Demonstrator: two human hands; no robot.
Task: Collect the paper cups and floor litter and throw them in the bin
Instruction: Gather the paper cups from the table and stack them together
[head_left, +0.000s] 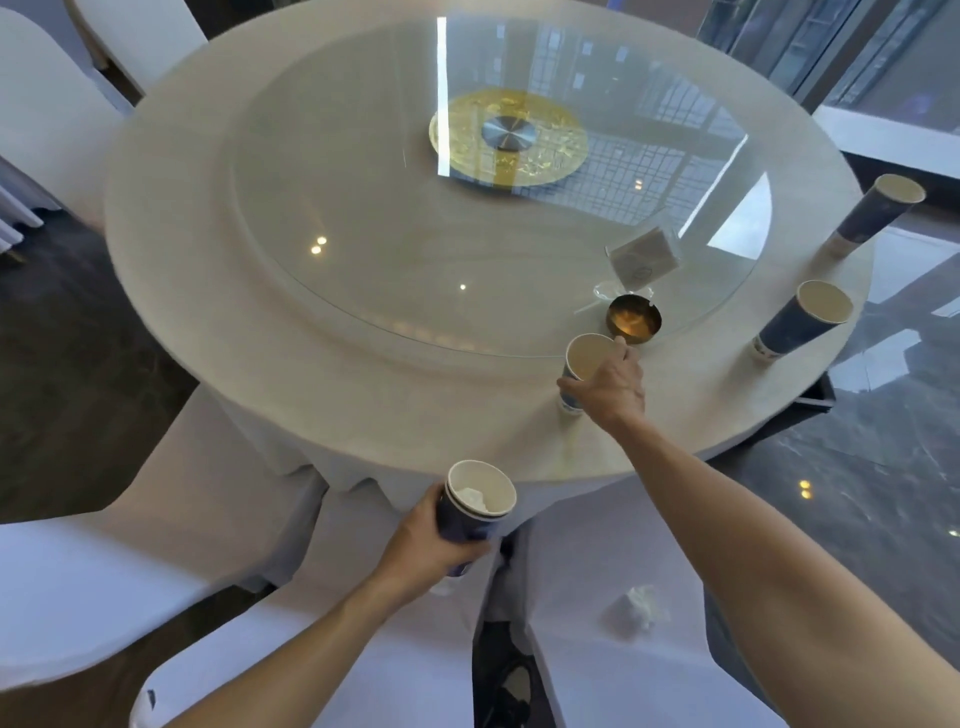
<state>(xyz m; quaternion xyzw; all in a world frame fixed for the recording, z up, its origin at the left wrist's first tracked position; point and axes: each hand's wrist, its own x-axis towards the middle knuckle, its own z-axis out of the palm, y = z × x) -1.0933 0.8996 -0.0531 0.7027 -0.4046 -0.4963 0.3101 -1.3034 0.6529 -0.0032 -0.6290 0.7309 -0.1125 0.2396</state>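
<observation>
My left hand (426, 545) holds a stack of nested blue paper cups (475, 506) with crumpled tissue inside, just below the table's near edge. My right hand (610, 387) is wrapped around a blue paper cup (584, 356) standing on the round table (260, 332), beside the glass turntable. Two more blue paper cups stand near the right rim, one closer (802, 319) and one farther (878, 213). A crumpled white tissue (636, 608) lies on the white chair seat at lower right.
A brass ashtray (634, 319) and a clear napkin holder (644, 254) sit on the glass turntable (467, 208) just beyond my right hand. White-covered chairs (78, 571) crowd the near side and the left. Glossy dark floor (883, 467) lies to the right.
</observation>
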